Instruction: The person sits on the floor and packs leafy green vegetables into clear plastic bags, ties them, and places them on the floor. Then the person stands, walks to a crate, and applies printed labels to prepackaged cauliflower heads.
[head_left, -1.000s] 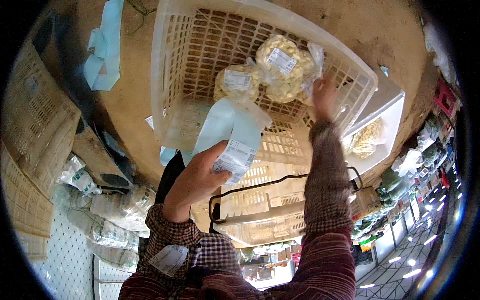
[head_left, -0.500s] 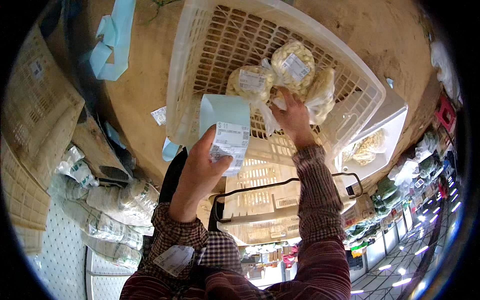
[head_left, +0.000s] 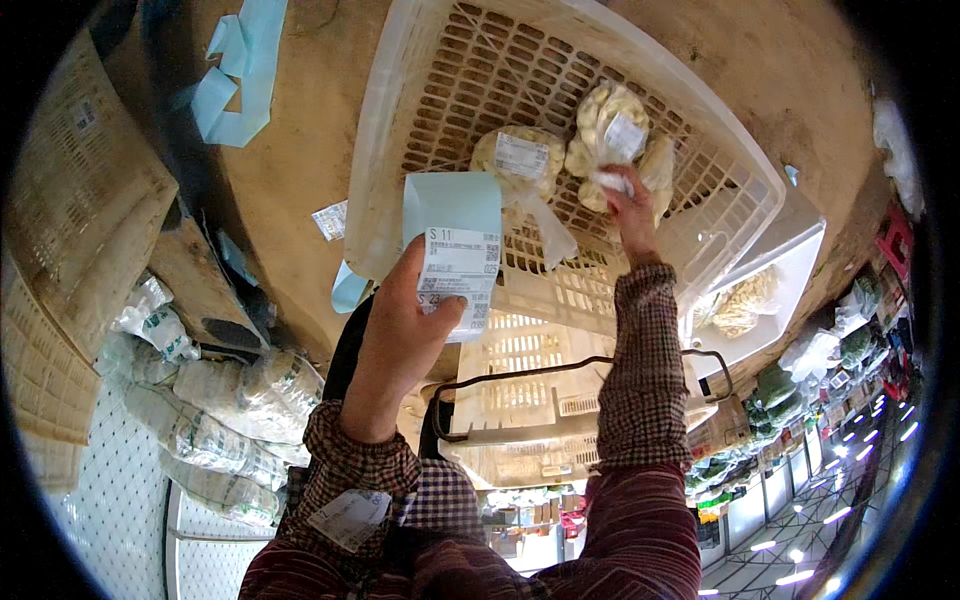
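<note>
My left hand (head_left: 395,345) is closed on a strip of printed white labels (head_left: 462,245) with light blue backing, thumb on its face. The strip is held over the near left of a white slatted plastic crate (head_left: 375,130). Inside the crate, my right hand (head_left: 632,222) pinches the gathered plastic of a clear bag (head_left: 608,108) of pale, clove-like pieces with a label on it. To its left lies a second labelled bag (head_left: 518,160), its loose plastic tail toward me. A third bag (head_left: 657,165) is partly hidden behind my right hand.
Another crate with a dark wire handle (head_left: 530,372) stands closer to me. A white bin (head_left: 780,300) at right holds more of the pale pieces (head_left: 745,300). Blue backing tape (head_left: 258,85) and a loose label (head_left: 330,220) lie at left. Full plastic sacks (head_left: 225,400) are stacked lower left.
My right hand has shifted right and drawn up the bag's gathered plastic. The far bag has turned slightly. My left hand still holds the label strip in nearly the same place.
</note>
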